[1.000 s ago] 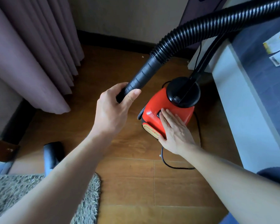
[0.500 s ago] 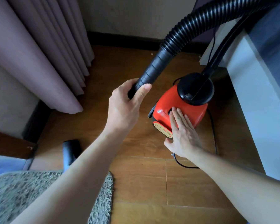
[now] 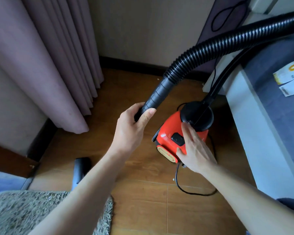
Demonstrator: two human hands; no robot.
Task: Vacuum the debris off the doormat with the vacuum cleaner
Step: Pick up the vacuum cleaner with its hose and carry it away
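Head view: the left grip (image 3: 134, 131) is clenched round the smooth black end of the vacuum hose (image 3: 210, 50). The right grip (image 3: 196, 150) lies released, fingers straight, on the red vacuum cleaner (image 3: 166, 133), which stands on the wooden floor (image 3: 143, 192). The shaggy doormat (image 3: 24, 212) lies at lower left, apart from the cleaner.

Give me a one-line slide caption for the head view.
Left hand grips the black hose while the right hand rests on the red vacuum cleaner, doormat at lower left.

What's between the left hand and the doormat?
Head view: a black attachment lies on the wood floor between left hand and doormat, partly hidden by the forearm.
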